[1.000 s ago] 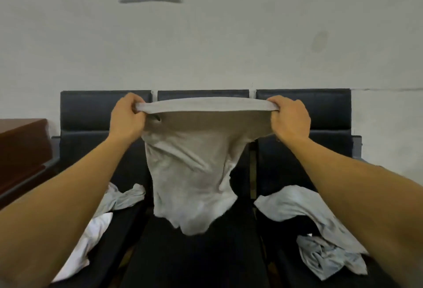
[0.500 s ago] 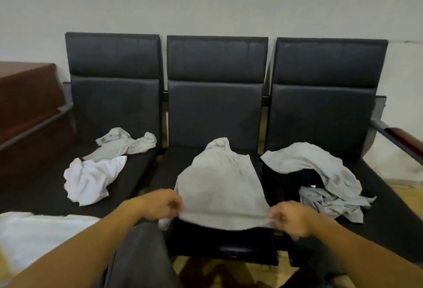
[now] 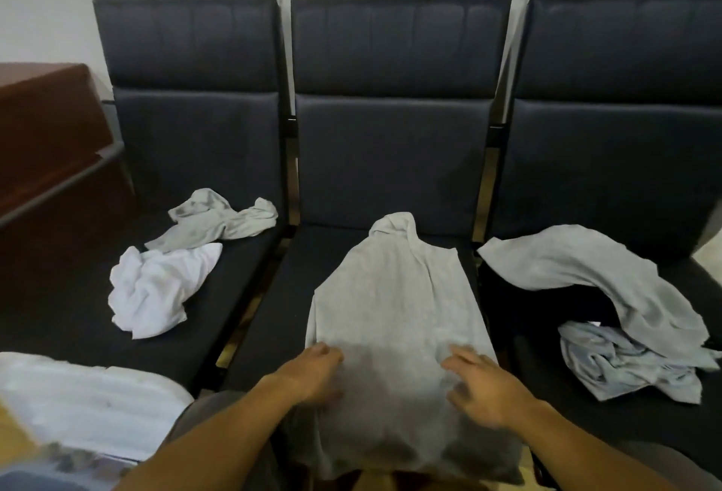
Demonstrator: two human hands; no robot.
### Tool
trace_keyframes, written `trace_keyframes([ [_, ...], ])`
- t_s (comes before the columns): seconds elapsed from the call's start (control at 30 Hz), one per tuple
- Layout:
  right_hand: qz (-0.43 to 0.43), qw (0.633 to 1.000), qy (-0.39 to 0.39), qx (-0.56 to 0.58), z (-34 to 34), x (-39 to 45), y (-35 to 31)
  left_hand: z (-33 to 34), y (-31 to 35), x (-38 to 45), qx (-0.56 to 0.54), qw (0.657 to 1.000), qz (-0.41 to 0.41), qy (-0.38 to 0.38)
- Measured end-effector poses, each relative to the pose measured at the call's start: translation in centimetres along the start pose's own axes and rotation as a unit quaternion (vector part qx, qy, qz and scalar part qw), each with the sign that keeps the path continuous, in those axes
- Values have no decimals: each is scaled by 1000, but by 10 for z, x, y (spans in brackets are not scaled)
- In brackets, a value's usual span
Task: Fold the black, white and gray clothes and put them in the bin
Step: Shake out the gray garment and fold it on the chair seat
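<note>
Bin [image 3: 78,404]: white, at the lower left beside the left seat; only part of it shows and its contents cannot be made out.
Left seat [image 3: 58,314]: holds a crumpled white cloth [image 3: 160,289] and, just behind it and touching, a twisted gray cloth [image 3: 218,223].
Middle seat [image 3: 281,295]: holds the gray shirt [image 3: 394,318], spread flat, its bunched top end against the seat back and its near end hanging over the front edge.
Right seat [image 3: 683,268]: holds a gray top [image 3: 597,279] draped over a black garment [image 3: 547,307], with a crumpled pale cloth [image 3: 629,365] at the front, partly under the gray top.
Left hand [image 3: 312,373]: palm down on the near left part of the gray shirt, fingers slightly bent and close together, pressing on the fabric without pinching it.
Right hand [image 3: 480,385]: palm down on the near right part of the shirt, fingers spread apart and loosely straight, blurred, gripping nothing.
Forearms: both reach in from the bottom edge, bare, angled toward each other.
</note>
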State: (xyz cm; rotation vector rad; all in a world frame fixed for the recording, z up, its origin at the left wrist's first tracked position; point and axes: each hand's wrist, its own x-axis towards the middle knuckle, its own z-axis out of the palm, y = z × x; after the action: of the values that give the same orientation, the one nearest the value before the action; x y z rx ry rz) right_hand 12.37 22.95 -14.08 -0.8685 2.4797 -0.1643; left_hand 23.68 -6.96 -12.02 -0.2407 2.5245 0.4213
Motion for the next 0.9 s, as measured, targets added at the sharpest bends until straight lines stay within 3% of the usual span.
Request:
trace_keyframes([
  [0.17,8,998,-19,-51,-7,24,-8,-14,9,31,56,998,-35,-11],
  [0.27,19,991,-11,-131,-26,35,-16,-35,8,54,-20,997,-10,-73],
  [0.33,24,990,-5,-137,-39,45,-18,-45,3,74,-74,997,-3,-39],
  [0.47,95,992,83,-28,-62,95,-5,-65,-8,130,-96,976,-21,194],
  [0.53,125,985,111,51,-72,122,-1,-76,-12,153,-98,966,-29,240],
  [0.67,158,967,130,152,-94,181,-3,-103,-17,199,-185,957,-53,217],
  [0.8,148,941,161,259,-110,238,-12,-120,-10,238,-330,924,-73,180],
  [0.9,161,902,122,381,-114,279,-13,-120,0,255,-358,924,-64,121],
])
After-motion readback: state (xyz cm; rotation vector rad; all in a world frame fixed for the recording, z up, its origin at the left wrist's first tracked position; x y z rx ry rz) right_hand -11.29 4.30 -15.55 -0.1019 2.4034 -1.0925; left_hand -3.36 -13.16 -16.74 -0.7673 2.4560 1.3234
